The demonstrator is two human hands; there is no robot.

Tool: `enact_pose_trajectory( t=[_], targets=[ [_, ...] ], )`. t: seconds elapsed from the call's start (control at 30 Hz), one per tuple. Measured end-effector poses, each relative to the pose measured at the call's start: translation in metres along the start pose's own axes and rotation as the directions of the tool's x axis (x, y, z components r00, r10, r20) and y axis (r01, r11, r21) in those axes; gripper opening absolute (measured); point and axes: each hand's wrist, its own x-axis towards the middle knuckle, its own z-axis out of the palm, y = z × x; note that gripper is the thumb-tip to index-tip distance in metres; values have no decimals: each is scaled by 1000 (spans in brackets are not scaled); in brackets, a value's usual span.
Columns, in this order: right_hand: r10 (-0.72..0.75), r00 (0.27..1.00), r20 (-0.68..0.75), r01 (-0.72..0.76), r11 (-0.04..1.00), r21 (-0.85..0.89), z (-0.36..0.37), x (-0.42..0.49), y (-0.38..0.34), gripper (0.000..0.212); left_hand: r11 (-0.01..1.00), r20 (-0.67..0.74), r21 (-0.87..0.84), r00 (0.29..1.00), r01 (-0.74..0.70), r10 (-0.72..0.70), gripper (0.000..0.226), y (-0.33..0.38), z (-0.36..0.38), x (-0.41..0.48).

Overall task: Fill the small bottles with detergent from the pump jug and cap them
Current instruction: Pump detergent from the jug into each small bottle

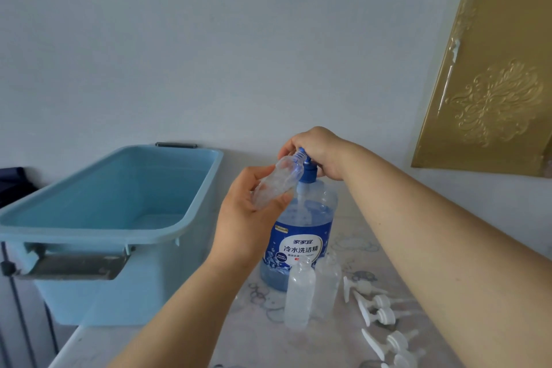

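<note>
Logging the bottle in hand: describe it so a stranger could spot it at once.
Find the blue jug right of the tub. The left hand holds a clear bottle tilted, mouth at the jug's pump. The two other bottles stand upright before the jug, untouched.

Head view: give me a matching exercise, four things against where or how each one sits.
1 pump jug
2 tilted clear bottle
3 white caps
4 blue tub

a lying loose on the table
b farthest left
c held in the left hand
d right hand on its pump head

Pairs: 1-d, 2-c, 3-a, 4-b
</note>
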Motion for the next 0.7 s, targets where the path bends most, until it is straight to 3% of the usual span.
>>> enact_pose_trajectory(
  t=[0.17,0.7],
  targets=[
    [-17,1000,-26,17,999,27,-7,1,-6,29,1000,7,-15,1000,-23,23,21,4,0,7],
    [25,999,-32,-25,1000,15,2,-2,-2,13,1000,20,27,1000,-6,5,21,2,-3,5]
  ],
)
